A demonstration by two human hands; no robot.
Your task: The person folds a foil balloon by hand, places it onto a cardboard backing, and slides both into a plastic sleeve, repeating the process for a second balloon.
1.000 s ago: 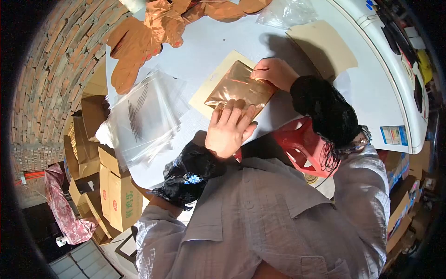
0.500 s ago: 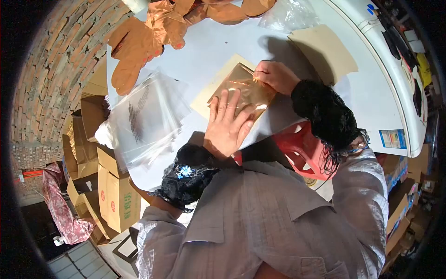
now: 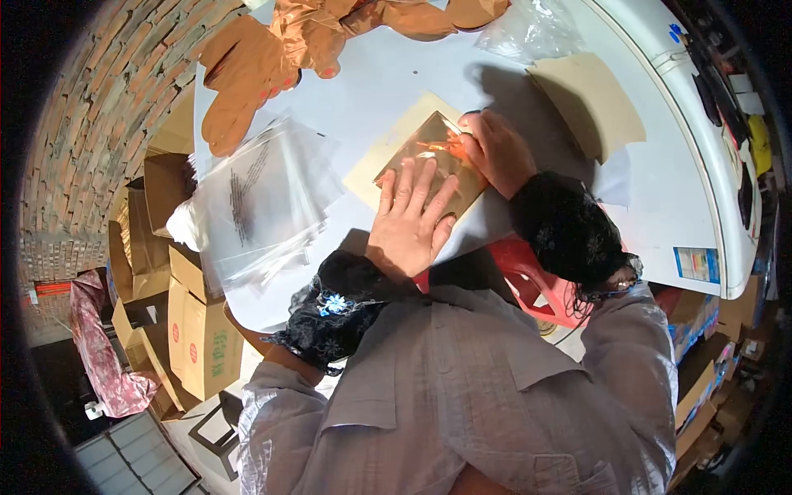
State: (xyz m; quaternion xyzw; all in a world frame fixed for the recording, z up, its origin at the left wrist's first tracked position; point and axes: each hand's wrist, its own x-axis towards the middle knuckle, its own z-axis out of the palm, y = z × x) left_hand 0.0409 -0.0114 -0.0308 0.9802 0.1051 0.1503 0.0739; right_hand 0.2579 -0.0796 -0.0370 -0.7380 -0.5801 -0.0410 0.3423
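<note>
A shiny copper-coloured foil sheet lies on a larger cream card on the pale table. My left hand rests flat on the foil's near part, fingers spread. At the foil's right edge, my right hand is closed, with thumb and fingers pinched on the foil; its fingertips are partly hidden. Bright orange creases show in the foil beside those fingertips. Left of the card is a fanned stack of clear plastic bags with dark print.
Copper-coloured foil pouches are piled at the table's far left. Cream sheets and a clear plastic bag lie at the far right. A red plastic stool stands below the table edge, cardboard boxes at left.
My right hand has shifted a little along the foil's right edge, and the creases beside it look brighter. My left hand stays flat on the foil. The whole view has tilted slightly.
</note>
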